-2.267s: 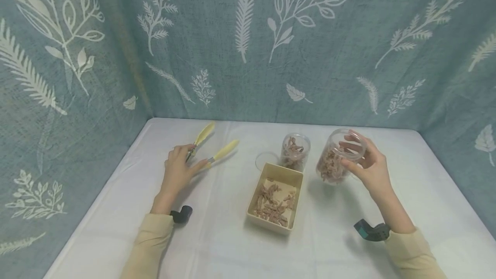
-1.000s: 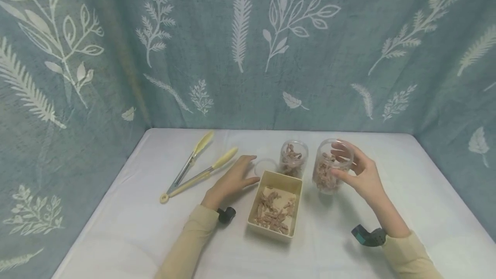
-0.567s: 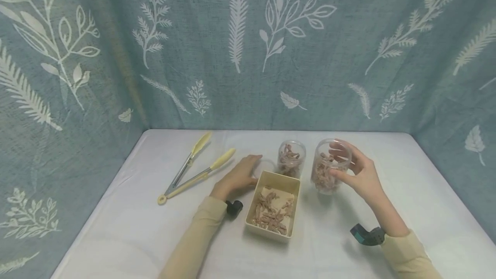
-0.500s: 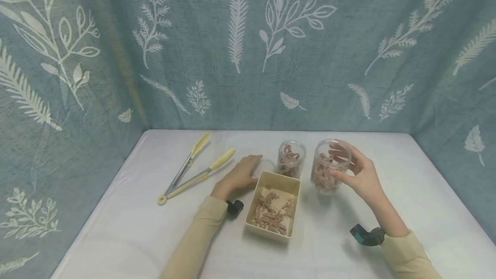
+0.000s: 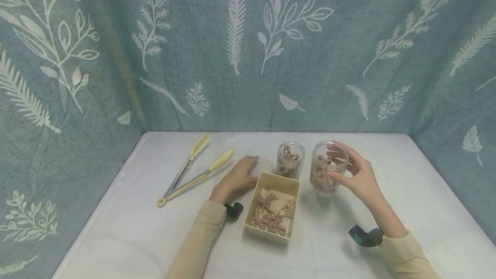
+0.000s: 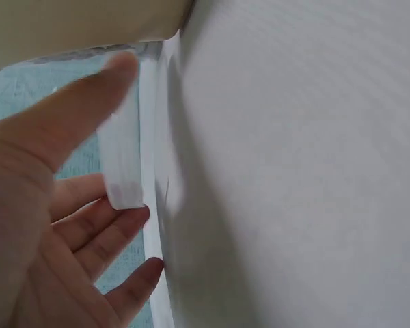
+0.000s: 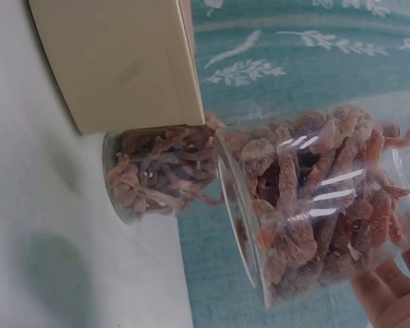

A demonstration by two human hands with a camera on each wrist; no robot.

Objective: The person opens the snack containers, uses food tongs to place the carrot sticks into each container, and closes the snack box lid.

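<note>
A clear round lid [image 5: 264, 165] lies between the thumb and fingers of my left hand [image 5: 237, 177], just left of the small jar. In the left wrist view, the thumb is at one edge of the lid [image 6: 123, 160] and the fingertips are at the other. My right hand [image 5: 358, 175] grips a clear jar [image 5: 323, 180], fingers behind and thumb in front. Twisted strips of brown dried meat [image 7: 321, 198] fill much of that jar. Beside it stands a smaller clear jar [image 5: 290, 160] with similar strips, its lower part hidden by the box.
A cream rectangular box [image 5: 251, 226] holding several brown strips sits at the centre front, between the forearms. To the left, tongs [image 5: 180, 175] with yellow tips lie spread apart. The white table [image 5: 135, 227] ends against a green leaf-patterned curtain [image 5: 217, 46].
My left hand has let go of the tongs, moved right and taken the clear lid by its edges. The jar in my right hand has shifted slightly left and stands less tilted.
</note>
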